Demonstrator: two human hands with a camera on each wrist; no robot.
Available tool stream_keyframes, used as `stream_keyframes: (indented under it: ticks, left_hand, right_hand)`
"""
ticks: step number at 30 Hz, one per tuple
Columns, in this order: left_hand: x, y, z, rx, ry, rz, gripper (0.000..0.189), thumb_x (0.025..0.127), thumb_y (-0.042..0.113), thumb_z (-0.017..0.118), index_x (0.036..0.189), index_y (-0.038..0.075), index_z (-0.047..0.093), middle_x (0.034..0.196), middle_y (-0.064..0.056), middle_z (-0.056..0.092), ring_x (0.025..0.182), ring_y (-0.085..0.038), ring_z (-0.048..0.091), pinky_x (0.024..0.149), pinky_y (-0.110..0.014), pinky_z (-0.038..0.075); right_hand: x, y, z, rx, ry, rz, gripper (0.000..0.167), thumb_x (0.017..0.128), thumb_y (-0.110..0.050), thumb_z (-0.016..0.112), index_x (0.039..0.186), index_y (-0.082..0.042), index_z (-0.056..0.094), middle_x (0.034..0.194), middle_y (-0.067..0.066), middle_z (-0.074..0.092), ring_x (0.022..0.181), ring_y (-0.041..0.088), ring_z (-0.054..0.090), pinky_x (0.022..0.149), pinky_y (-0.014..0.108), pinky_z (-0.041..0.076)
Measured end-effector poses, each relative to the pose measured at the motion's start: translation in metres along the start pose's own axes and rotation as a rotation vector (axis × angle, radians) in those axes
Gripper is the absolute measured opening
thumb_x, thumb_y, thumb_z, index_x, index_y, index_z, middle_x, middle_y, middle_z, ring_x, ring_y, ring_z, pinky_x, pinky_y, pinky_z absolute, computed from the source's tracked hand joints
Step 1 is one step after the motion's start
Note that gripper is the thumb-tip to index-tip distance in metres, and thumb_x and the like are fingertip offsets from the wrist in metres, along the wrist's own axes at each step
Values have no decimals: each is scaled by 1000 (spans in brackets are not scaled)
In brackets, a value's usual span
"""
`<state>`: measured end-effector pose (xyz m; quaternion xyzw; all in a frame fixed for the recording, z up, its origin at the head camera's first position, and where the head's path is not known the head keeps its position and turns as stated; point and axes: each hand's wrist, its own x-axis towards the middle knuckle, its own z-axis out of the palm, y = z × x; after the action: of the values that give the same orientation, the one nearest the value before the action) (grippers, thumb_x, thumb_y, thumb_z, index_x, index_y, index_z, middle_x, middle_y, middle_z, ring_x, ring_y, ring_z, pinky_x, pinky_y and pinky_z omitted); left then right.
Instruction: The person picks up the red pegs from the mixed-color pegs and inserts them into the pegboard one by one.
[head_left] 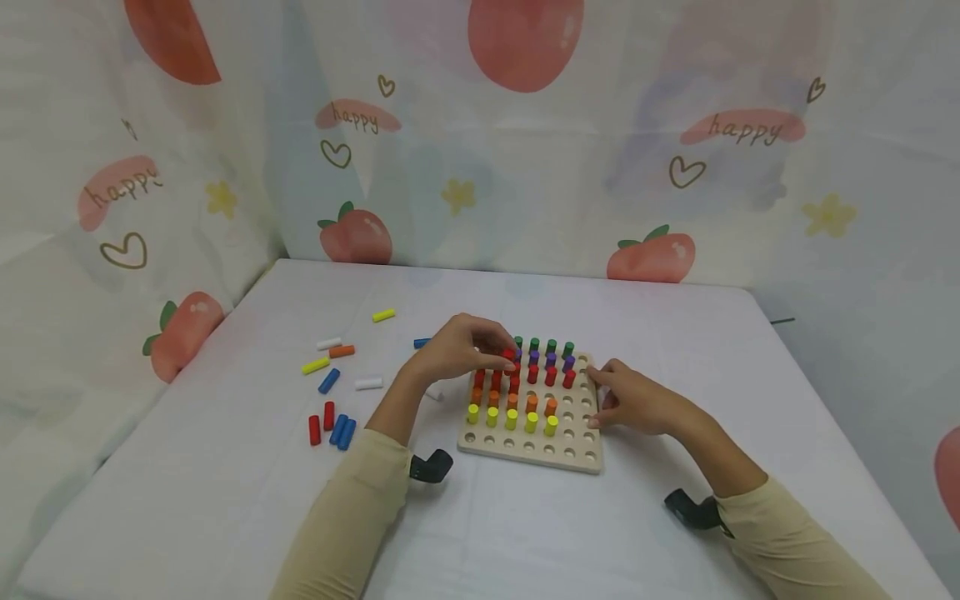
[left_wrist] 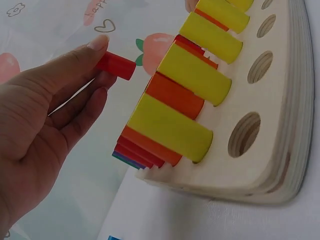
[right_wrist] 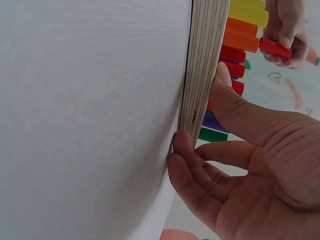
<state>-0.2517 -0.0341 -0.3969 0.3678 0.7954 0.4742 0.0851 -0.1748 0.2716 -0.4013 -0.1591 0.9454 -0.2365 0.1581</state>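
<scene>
My left hand (head_left: 467,346) pinches a red peg (left_wrist: 119,66) between thumb and fingertips, above the wooden pegboard (head_left: 525,451). In the left wrist view this peg is tilted and apart from the board. Upright pegs stand in rows by colour: yellow pegs (head_left: 512,419) toward the front, then orange pegs (head_left: 512,402), red pegs (head_left: 551,377), purple pegs (head_left: 551,359) and green pegs (head_left: 551,345) at the back. My right hand (head_left: 636,398) holds the board's right edge, its thumb at the upper edge and fingers curled against the side in the right wrist view.
Loose pegs lie left of the board on the white tablecloth (head_left: 225,500): red (head_left: 314,430), blue (head_left: 329,381), white (head_left: 368,383), orange (head_left: 342,352) and yellow (head_left: 384,315). Part of a blue peg (head_left: 422,342) shows behind the left hand. A printed curtain (head_left: 495,167) hangs behind the table.
</scene>
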Motion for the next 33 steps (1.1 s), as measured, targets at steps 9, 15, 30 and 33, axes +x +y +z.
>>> stream_keyframes:
  ticks: [9,15,30,33]
  left_hand:
    - [13,0,21,-43,-36,5,17,90,11,82,107,11,79,101,4,75,90,-14,69,86,-27,56]
    - [14,2,30,-65,-103,-15,17,91,11,81,108,13,81,101,6,76,92,-10,70,88,-25,55]
    - [11,-1,29,-108,-181,-54,22,92,4,78,112,12,80,108,6,75,101,-8,70,92,-24,54]
    - [11,-3,30,-101,-222,-37,22,94,3,75,114,11,79,110,6,75,102,-8,70,93,-24,54]
  right_hand:
    - [-3,-1,-1,-2,-2,8,89,86,-28,86,153,9,39,116,17,50,89,21,53,70,28,52]
    - [-3,-1,-2,-6,-4,-6,89,86,-29,85,152,10,39,118,18,51,88,21,53,70,29,52]
    - [-3,-3,-2,-1,-4,-15,90,86,-29,86,152,11,39,117,17,50,89,21,53,70,29,52]
    - [-3,-3,-2,-3,-6,-14,90,86,-28,86,152,10,39,116,17,51,89,21,53,69,28,52]
